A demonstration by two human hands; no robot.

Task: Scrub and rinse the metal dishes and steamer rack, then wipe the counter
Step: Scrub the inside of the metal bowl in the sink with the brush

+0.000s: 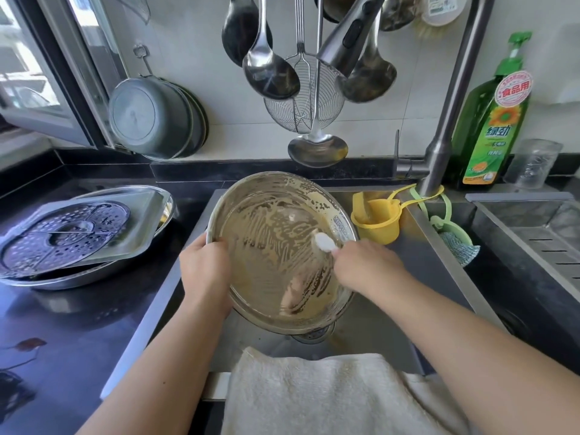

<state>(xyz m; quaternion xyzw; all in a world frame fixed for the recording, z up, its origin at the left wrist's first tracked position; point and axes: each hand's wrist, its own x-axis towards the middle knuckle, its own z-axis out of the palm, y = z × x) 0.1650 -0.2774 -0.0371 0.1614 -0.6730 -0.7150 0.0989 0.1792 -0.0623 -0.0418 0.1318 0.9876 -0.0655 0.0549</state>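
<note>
**Scrubbing the round metal dish over the sink**

Holding the round metal dish [276,246] tilted above the sink [433,246], I see my left hand [204,265] gripping its left rim, fingers curled over the edge. The inside of the dish is smeared with tan, streaky residue. My right hand [364,265] is closed around a white scrubber [324,241], whose tip presses against the inner wall on the right side; how the fingers lie beneath it I cannot tell.

A folded cloth [314,397] drapes over the sink's near edge, just below the dish. On the dark counter [78,340] to the left, a perforated steamer rack [62,233] lies on a rectangular metal tray [144,215], which sits in a wider round pan [78,277].

Behind the dish, a yellow cup [376,221] and a green scouring pad holder [455,240] hang from the faucet [445,120] base. A green dish soap bottle [492,120] stands by the wall beside a clear glass [533,161]. Ladles [270,70] and a wire skimmer [301,108] hang on the wall above, and metal basins [157,117] hang to the left.
</note>
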